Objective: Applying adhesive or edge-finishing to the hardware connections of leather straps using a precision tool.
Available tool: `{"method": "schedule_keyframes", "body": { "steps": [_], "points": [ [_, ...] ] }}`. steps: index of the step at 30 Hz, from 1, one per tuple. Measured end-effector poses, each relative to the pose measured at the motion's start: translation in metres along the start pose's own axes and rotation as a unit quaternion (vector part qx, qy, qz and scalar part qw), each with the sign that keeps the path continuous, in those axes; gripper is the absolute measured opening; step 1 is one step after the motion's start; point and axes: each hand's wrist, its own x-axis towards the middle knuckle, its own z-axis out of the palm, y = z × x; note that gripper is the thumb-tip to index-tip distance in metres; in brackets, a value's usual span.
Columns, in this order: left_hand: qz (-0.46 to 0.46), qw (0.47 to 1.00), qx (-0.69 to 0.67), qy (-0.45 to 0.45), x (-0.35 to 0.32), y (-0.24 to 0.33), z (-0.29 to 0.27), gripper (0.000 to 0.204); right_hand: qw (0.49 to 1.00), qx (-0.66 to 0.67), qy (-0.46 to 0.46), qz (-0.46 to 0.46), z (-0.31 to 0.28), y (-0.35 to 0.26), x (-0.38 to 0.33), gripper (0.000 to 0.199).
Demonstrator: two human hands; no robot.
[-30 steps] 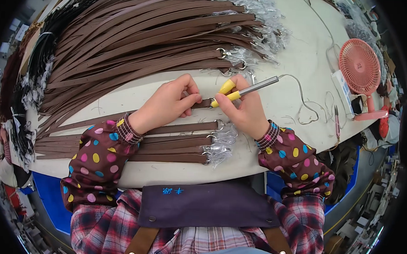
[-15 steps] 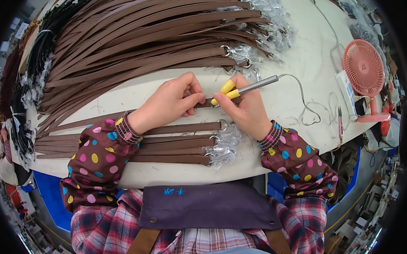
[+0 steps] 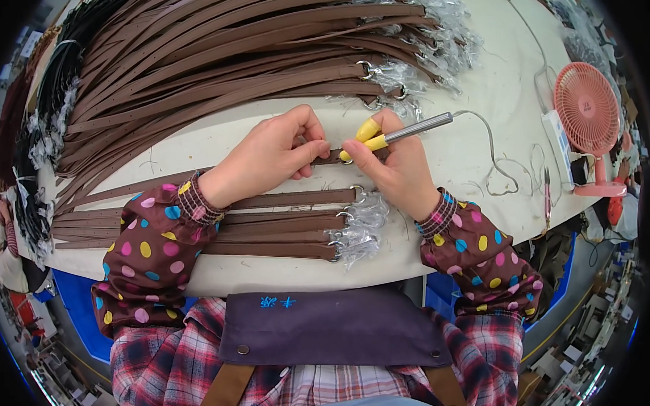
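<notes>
Little has shifted: a brown strap (image 3: 325,158) stays pinched by left hand (image 3: 269,157); a corded tool (image 3: 408,128) is gripped by right hand (image 3: 395,170). Few finished straps (image 3: 266,229) lie at six o'clock; many remain at twelve.

Bench surroundings, non-work items
Pink desk fan (image 3: 589,107) stands at right edge of white table (image 3: 482,101); black straps (image 3: 51,89) heaped far left.

A pale tabletop (image 3: 197,150) is seen under even light. At its right edge a pink desk fan (image 3: 589,106) is stood; blue panels (image 3: 81,308) are glimpsed below it.
</notes>
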Motion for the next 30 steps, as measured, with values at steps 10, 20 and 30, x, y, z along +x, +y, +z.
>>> {"method": "schedule_keyframes", "body": {
  "steps": [10, 20, 30],
  "points": [
    [-0.002, 1.000, -0.003, 0.001, 0.0006, -0.0001, 0.0003, 0.015, 0.999, -0.024, 0.004, -0.030, 0.0001, 0.0015, 0.0008, 0.028],
    [-0.004, 1.000, 0.006, 0.003, 0.0000, 0.0007, 0.0005, 0.016, 1.000, -0.003, -0.012, 0.007, -0.0008, -0.0034, 0.0000, 0.025],
    [-0.002, 1.000, 0.004, 0.002, 0.0003, 0.0004, 0.0003, 0.015, 0.999, -0.022, 0.004, -0.034, 0.0009, 0.0036, 0.0002, 0.028]
  ]
}}
